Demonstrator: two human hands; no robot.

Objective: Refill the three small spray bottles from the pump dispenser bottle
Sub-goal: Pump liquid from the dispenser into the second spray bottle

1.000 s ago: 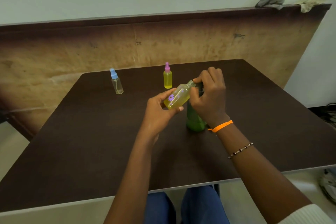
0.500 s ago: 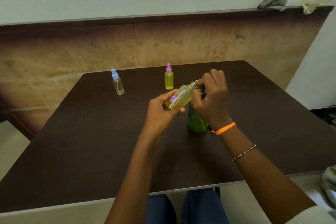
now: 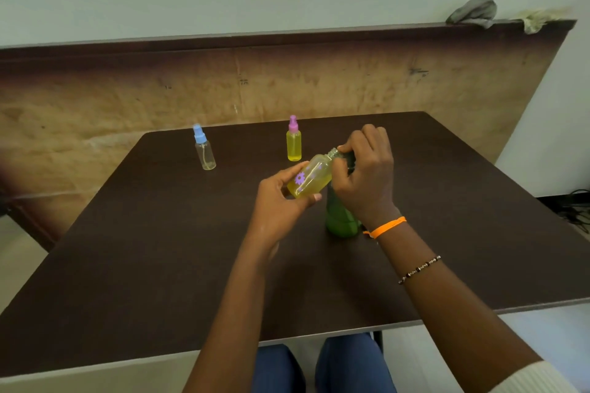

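- A near-empty clear spray bottle (image 3: 204, 150) with a blue cap is stood upright at the far left of the counter (image 3: 127, 265).
- The left hand (image 3: 281, 201) is closed around a tilted, uncapped yellow bottle (image 3: 311, 176), its neck raised rightward.
- A pink-capped yellow spray bottle (image 3: 293, 141) is stood just behind.
- The green pump dispenser bottle (image 3: 340, 220) is covered at its top by the right hand (image 3: 367, 175), fingers curled over the pump head.

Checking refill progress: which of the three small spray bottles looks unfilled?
The blue-capped bottle, standing far left on the table: clear, nearly empty. The pink-capped bottle and the flower-marked bottle in the left hand hold yellow liquid.
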